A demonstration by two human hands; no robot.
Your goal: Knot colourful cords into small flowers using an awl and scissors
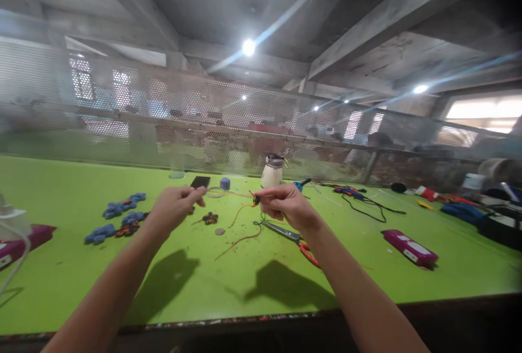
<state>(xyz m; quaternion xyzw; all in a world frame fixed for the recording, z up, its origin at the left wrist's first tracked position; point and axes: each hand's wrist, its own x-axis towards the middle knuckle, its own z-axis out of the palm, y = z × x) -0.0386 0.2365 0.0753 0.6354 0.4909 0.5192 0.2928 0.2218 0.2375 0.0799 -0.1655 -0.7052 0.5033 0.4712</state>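
Observation:
My right hand [287, 206] is closed in a pinch above the middle of the table. It grips a small dark piece of yarn work [256, 199], with a thin tool tip showing at the fingertips. Orange yarn [240, 210] trails down from it. To the left, my left hand [173, 206] has thumb and finger pressed together; what they hold, if anything, is too small to tell. A dark flat rectangle [200, 181] shows just behind that hand. Scissors with red handles [287, 233] lie under my right hand, and a loose yarn end [240, 243] rests left of them.
Blue and dark-orange flower-shaped pieces [118, 220] lie at left, one dark flower [210, 218] nearer the middle. A pale jar [272, 171] stands behind. Purple boxes [410, 248] flank both sides. Black cables [367, 200] lie back right, before a perforated screen [228, 135].

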